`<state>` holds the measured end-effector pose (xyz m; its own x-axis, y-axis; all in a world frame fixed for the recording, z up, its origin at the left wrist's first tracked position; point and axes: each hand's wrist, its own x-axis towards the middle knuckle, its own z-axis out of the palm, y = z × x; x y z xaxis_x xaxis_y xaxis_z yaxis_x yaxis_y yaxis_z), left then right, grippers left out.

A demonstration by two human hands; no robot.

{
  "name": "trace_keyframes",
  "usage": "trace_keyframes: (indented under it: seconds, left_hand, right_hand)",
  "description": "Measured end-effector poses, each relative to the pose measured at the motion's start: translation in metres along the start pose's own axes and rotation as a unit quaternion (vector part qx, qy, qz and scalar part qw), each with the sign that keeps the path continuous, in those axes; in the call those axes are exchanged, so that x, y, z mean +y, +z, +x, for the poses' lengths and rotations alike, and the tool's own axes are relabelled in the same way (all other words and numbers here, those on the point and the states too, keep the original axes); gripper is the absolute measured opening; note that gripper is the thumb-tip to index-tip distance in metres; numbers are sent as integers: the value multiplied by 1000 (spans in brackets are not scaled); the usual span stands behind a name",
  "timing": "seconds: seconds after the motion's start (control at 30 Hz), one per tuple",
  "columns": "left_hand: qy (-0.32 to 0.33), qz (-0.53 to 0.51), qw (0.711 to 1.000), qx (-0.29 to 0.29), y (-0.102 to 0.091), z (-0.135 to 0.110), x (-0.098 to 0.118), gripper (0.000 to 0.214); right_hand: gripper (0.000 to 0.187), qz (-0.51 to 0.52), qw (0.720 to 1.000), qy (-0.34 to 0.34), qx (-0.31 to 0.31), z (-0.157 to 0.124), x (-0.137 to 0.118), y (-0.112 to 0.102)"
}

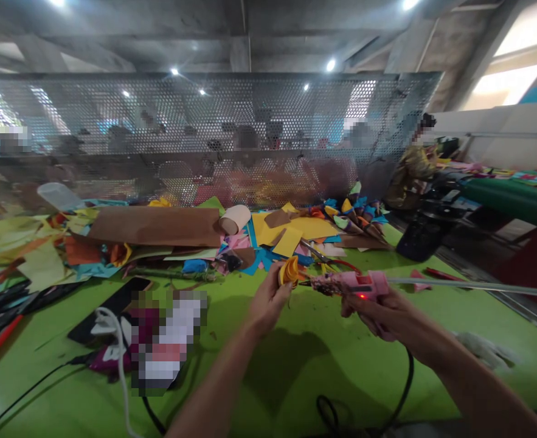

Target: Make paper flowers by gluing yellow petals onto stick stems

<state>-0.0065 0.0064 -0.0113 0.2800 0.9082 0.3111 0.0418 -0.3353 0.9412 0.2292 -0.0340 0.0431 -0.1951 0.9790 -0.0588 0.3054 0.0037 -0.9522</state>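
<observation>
My left hand [268, 299] is closed on a small rolled orange paper flower [289, 271], held above the green table [272, 365]. My right hand [380, 313] grips a pink hot glue gun [353, 284]; its red light is on and its nozzle points left, touching or almost touching the flower. A clear glue stick [473, 286] sticks out of the gun's back to the right. The gun's black cord [402, 383] hangs down from under my right hand.
Coloured paper scraps [291, 234], a brown paper roll [159, 226] and scissors [325, 258] lie behind my hands. A black phone [113, 307] and cables lie at left. A perforated metal screen [204, 134] backs the table. A person [414, 167] sits at right.
</observation>
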Motion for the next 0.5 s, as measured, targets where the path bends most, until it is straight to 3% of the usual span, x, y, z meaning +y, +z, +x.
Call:
trace_keyframes:
  seconds: [0.5]
  left_hand:
    - [-1, -7, 1000, -2, 2, -1, 1, 41]
  right_hand:
    - [37, -98, 995, -32, -6, 3, -5, -2]
